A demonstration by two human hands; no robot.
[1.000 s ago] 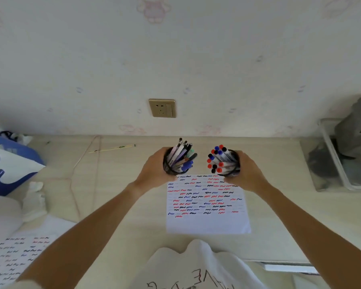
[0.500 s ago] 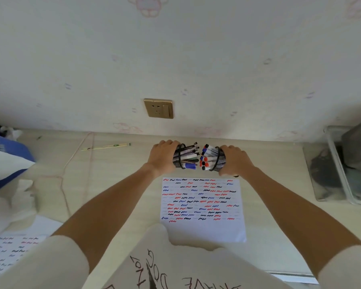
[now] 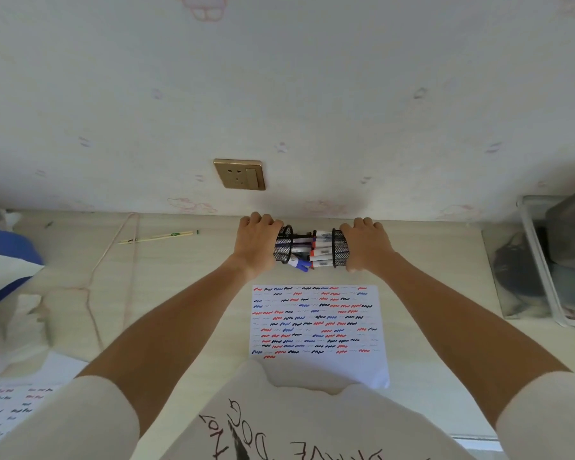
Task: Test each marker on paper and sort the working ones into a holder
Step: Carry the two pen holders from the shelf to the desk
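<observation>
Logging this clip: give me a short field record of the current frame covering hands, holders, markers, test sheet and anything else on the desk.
left hand: grips the left mesh holder, tipped on its side
right hand: grips the right mesh holder, also tipped sideways
holder mouths: facing each other, close together
markers: sticking out of both mouths into the gap between the holders
test sheet: flat on desk, nearer the person than the holders, rows of red, blue and black squiggles
other: pencil at left, wall socket, clear bin at right

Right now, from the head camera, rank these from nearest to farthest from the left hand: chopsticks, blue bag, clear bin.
From the left hand:
1. chopsticks, just left on the desk.
2. blue bag, far left edge.
3. clear bin, far right, beyond the right hand.
</observation>
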